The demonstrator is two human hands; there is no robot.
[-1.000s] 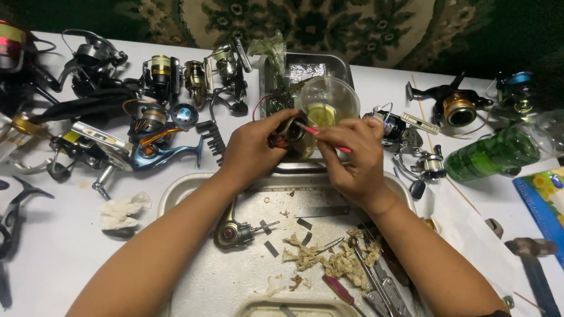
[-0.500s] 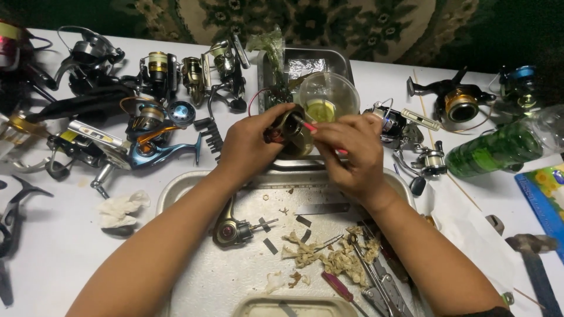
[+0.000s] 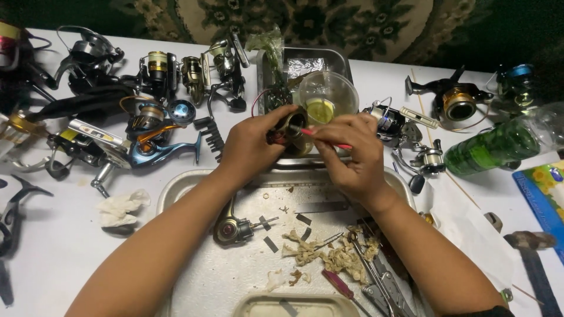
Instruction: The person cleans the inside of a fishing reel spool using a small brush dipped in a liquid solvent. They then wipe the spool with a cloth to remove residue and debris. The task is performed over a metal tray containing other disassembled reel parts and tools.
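My left hand (image 3: 249, 147) grips a small round metal reel part (image 3: 289, 130) above the far edge of a metal tray (image 3: 194, 188). My right hand (image 3: 352, 152) holds a thin red-handled tool (image 3: 326, 140) whose tip goes into the part. Just behind the hands stands a clear plastic bowl (image 3: 335, 88) with yellowish liquid, resting in a smaller metal tray (image 3: 343, 61). A reel body (image 3: 234, 226), soiled tissue scraps (image 3: 329, 255) and hand tools (image 3: 382, 282) lie in the near tray.
Several fishing reels (image 3: 147, 111) crowd the white table to the left. More reels (image 3: 458, 100) and a green bottle (image 3: 493, 147) lie on the right. A crumpled tissue (image 3: 120, 205) sits at left, a hammer (image 3: 531, 252) at right.
Both hands stay at the same spot; the red tool has shifted slightly in the part. The view has drifted a little.
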